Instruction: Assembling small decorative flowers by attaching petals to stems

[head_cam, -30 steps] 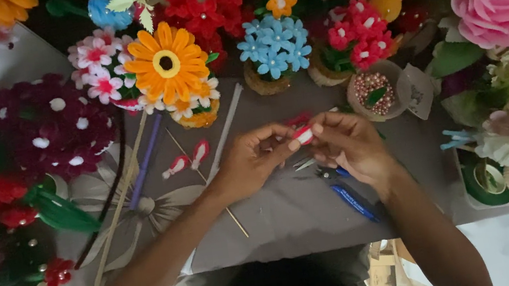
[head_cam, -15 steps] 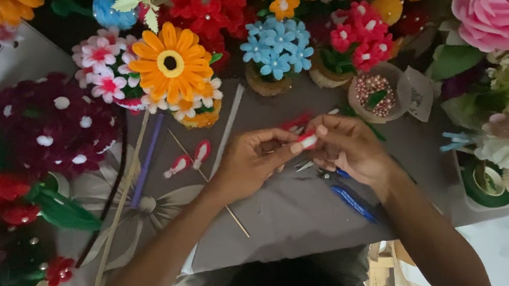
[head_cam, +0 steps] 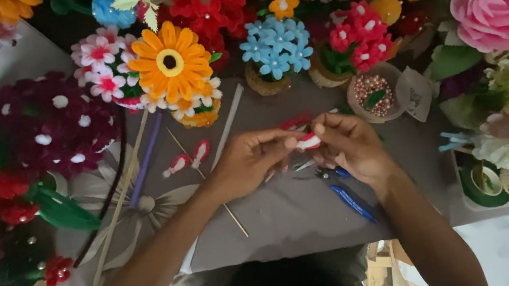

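Note:
My left hand (head_cam: 251,162) and my right hand (head_cam: 350,145) meet over a grey cloth (head_cam: 293,215), both pinching one small red-and-white petal piece (head_cam: 309,142) between the fingertips. Two more red-and-white petal pieces (head_cam: 189,158) lie on the cloth to the left of my left hand. Blue-handled pliers (head_cam: 344,193) lie on the cloth just under my right hand. A thin wooden stick (head_cam: 219,196) runs diagonally below my left wrist.
Handmade flowers ring the cloth: an orange daisy (head_cam: 170,61), blue blossoms in a pot (head_cam: 277,51), a pink rose (head_cam: 500,7), dark red blooms (head_cam: 51,127). A small bowl of pink beads (head_cam: 372,88) sits above my right hand. Long stems and sticks (head_cam: 131,183) lie at left.
Both hands have stayed together at the same spot, with only small finger movements on the petal piece.

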